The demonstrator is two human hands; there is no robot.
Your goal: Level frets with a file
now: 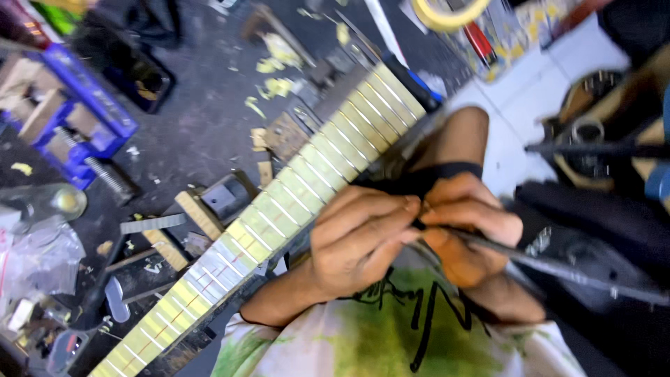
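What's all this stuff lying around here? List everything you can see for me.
Guitar neck: one, taped yellow-green between metal frets, diagonal across the bench.
Long dark tool: one, grey-black, held at both hands, running right.
Vise: one, blue, upper left.
Tape roll: one, yellow, top edge.
Wood shavings: several, pale yellow, upper middle of the bench.
Small file: one, grey, left of the neck.
Plastic bag: one, clear, far left.
Workbench: one, dark grey.
Shirt: one, white and green, bottom.
Left hand: gripping the tool.
Right hand: gripping the tool.
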